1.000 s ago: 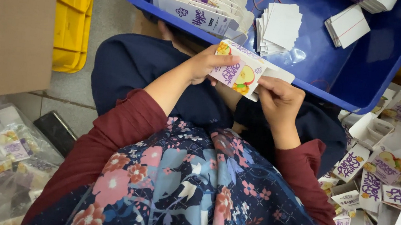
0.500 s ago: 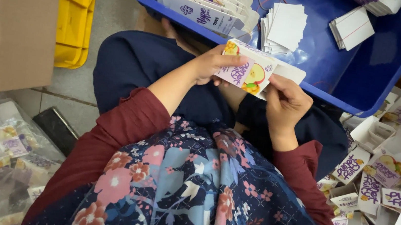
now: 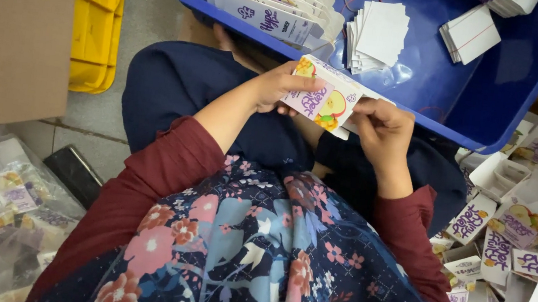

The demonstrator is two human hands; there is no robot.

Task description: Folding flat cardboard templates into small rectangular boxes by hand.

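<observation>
This looks like a small packing workshop where work is done by hand, seated on a bare tiled floor (image 3: 85,122). A blue plastic tub (image 3: 487,101) at the far side holds rows of flat printed cartons (image 3: 268,4) and bundles of white cards (image 3: 377,36), while a heap of folded fruit-printed boxes (image 3: 519,244) lies on the right. A brown cardboard carton (image 3: 15,31) and a yellow crate (image 3: 99,20) stand far left, with clear bags of packed goods (image 3: 3,209) near left
</observation>
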